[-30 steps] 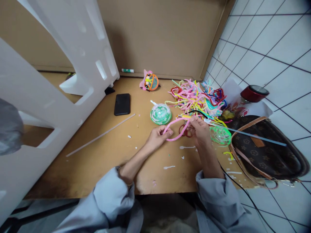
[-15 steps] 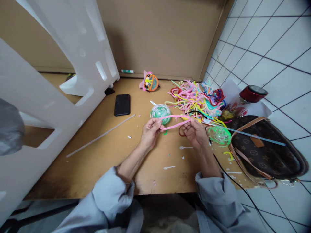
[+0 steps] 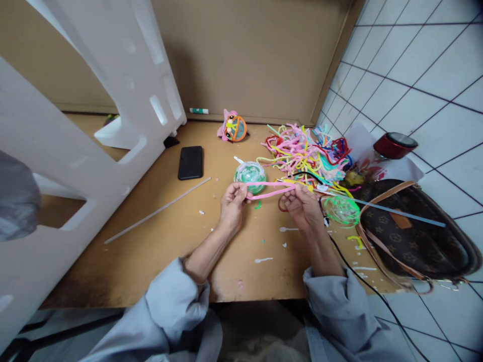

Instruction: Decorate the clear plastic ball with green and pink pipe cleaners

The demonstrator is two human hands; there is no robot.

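Loop of pink fuzzy stem (image 3: 271, 184) stretches btwn L hand (image 3: 232, 201) and R hand (image 3: 304, 203) over a littered desk (image 3: 151, 271), its left part overlapping the near rim of a green-and-white disc (image 3: 249, 173) in this view. Risk, by the look of it: too hard a pull at both ends could kink the stem or part its join, if any (can't tell), and a loose pinch could let it slip. A careless sweep might also knock the disc or catch the pile of fuzzy stems (image 3: 298, 151) beyond and right of it. L grip: thumb & fingers pinched closed on the loop's left end, just on the disc's near side. R grip: likewise closed on the other end, right of the disc, exact finger contact partly hidden, w/ a dark-red ring (image 3: 282, 203) close by.
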